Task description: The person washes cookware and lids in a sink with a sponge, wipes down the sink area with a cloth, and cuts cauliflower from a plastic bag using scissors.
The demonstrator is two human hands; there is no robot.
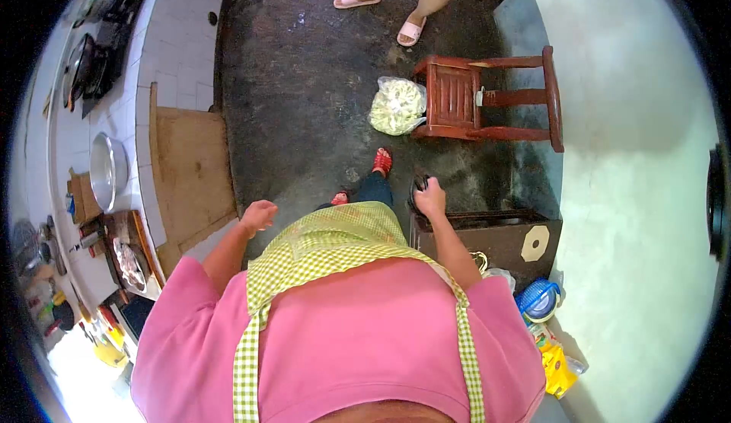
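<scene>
My left hand (260,216) hangs in the air left of the green checked apron (335,248), its fingers loosely bent and slightly apart, with nothing visible in them. On the other side, my right hand (432,197) is closed around a small black object (419,188) whose kind I cannot make out. That hand is above the near-left corner of a dark brown box (487,242) with a pale octagonal patch. Ahead on the dark floor, a clear plastic bag of pale green pieces (398,106) rests against a reddish wooden chair (453,97).
Another person's legs and pink slippers (411,31) are at the top. Along the left runs a tiled counter (177,38) with a metal basin (108,170) and a cutting board (143,248) bearing something pale. A blue basket (538,299) and yellow package (558,373) lie by the right wall.
</scene>
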